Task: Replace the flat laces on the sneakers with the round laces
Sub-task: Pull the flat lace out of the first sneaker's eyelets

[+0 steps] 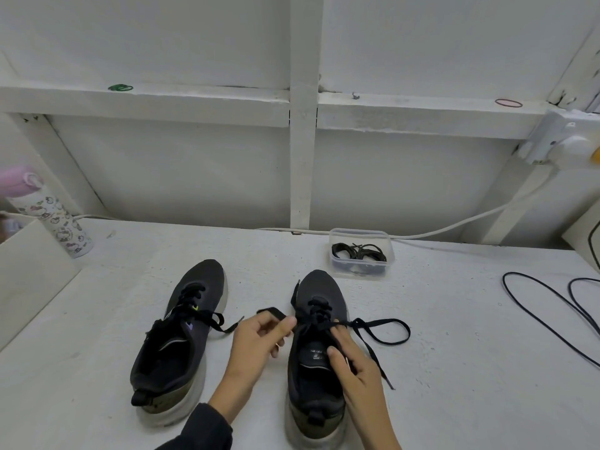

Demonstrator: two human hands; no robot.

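Observation:
Two black sneakers with pale soles stand toe-away on the white table. The left sneaker (180, 336) keeps its flat black lace tied. On the right sneaker (319, 345) the flat lace (380, 332) is loosened, with one loop and a loose end trailing off to the right. My left hand (259, 339) pinches a strand of that lace just left of the shoe's eyelets. My right hand (354, 368) rests on the shoe's tongue, its fingers curled round lace strands. The round black laces (358, 251) lie coiled in a clear plastic tub (362, 235) beyond the right sneaker.
A patterned bottle with a pink lid (52, 216) stands at the far left beside a pale board (29, 274). A white cable (470, 222) runs along the back wall to a socket. Black cables (552, 316) loop on the table at right.

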